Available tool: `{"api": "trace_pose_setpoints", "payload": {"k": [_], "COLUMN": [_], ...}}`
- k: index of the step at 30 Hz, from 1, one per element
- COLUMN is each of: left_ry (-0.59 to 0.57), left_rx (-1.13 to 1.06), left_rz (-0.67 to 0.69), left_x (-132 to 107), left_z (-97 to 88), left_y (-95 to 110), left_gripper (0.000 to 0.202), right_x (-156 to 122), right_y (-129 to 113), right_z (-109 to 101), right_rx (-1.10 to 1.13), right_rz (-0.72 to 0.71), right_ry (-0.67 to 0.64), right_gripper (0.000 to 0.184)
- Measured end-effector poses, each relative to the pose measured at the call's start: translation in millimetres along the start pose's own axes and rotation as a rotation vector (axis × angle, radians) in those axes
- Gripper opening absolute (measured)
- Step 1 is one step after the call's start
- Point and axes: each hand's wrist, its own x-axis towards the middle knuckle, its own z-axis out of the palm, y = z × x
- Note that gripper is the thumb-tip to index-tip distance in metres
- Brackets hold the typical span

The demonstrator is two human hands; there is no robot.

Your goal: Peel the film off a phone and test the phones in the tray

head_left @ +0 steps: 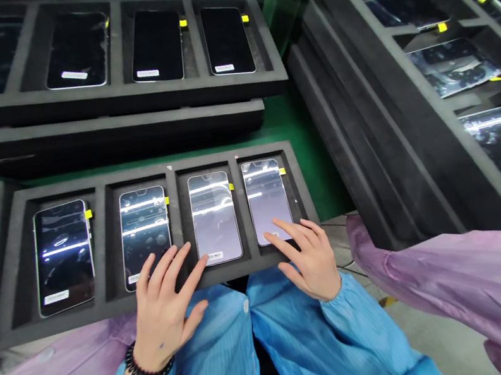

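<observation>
A dark foam tray (154, 300) lies in front of me with smartphones in its compartments, each with a yellow tab at its upper right. My left hand (167, 307) is spread over the tray's near edge; its index fingertip is at the label of the lit third phone (215, 225), its other fingers near the second phone (144, 224). Fingers apart, my right hand (309, 261) reaches over the lower part of the rightmost phone (265, 194), whose screen is pale too. The leftmost phone (64, 257) has a dark screen. Neither hand holds anything.
Behind stands another foam tray (110, 94) of dark-screened phones, on a green surface (292, 135). Stacked foam trays (366, 130) with film-covered phones rise at the right. Purple sleeves of people (477, 277) flank me on both sides.
</observation>
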Motion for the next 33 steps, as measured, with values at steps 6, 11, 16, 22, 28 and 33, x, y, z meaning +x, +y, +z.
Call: {"api": "trace_pose_setpoints", "payload": {"k": [6,11,16,22,28,33], "left_ry": [0.034,0.032,0.023,0.053,0.083,0.042], "left_rx": [-0.030,-0.033,-0.047,-0.156,-0.125,-0.122], "left_rz": [-0.017,-0.018,-0.018,-0.164,-0.208,-0.196], "left_x": [-0.2,0.2,-2.1,29.1,90.2,89.5], "left_z": [0.3,-0.2,-0.6,-8.6,-0.9,8.3], "left_y": [0.7,0.5,0.5,6.5,14.5,12.4], "left_gripper": [0.066,0.066,0.065,0.060,0.054,0.045], "right_x": [-1.1,-1.3,-3.0,17.9,47.9,39.2], "right_y": [2.3,2.8,2.1,23.7,40.2,38.2], "right_z": [-0.2,1.3,-0.8,-20.9,-12.7,-3.5], "right_rx": [0.039,0.056,0.086,0.231,0.083,0.093], "right_rz": [0.000,0.002,0.005,0.129,0.317,0.282], "right_ry": [0.012,0.004,-0.003,0.021,0.037,0.124], "right_gripper": [0.047,0.048,0.047,0.038,0.037,0.034]}}
